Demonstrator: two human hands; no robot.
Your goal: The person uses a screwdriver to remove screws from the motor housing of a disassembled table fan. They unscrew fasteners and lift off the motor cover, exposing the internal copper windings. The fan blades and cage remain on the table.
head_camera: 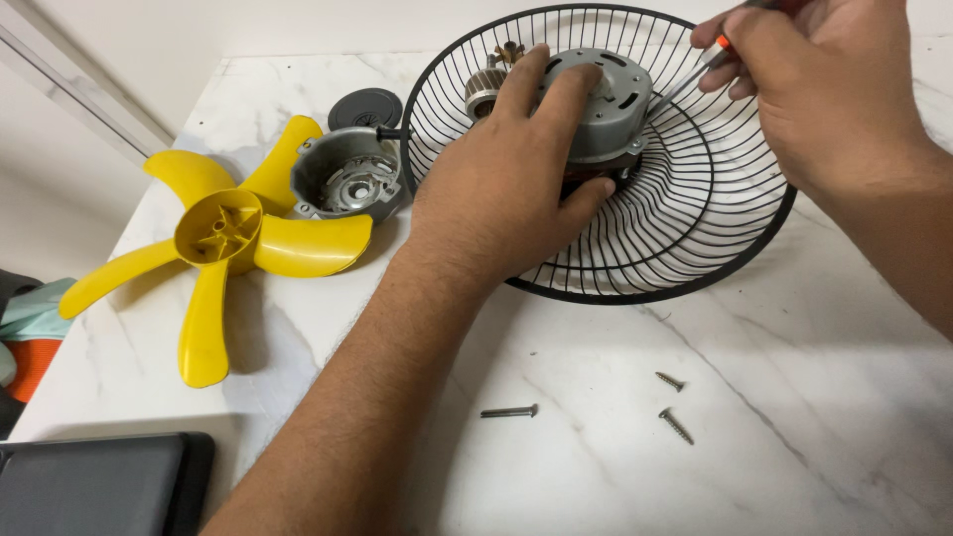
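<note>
A grey fan motor [608,104] sits in the middle of a black wire fan guard [695,213] lying on the white marble table [596,467]. My left hand [506,179] grips the motor from the near left side, fingers over its top. At the upper right, my right hand [814,84] holds a screwdriver [695,69] with an orange-tipped handle; its metal shaft slants down to the motor's right edge. The screwdriver's tip is hidden among the wires.
A yellow fan blade [228,243] lies at the left. Beside it are a grey metal motor housing [349,179] and a dark round cap [365,107]. Three loose screws [510,411] [670,381] [676,426] lie near the front. A dark flat object [99,484] is at the bottom left.
</note>
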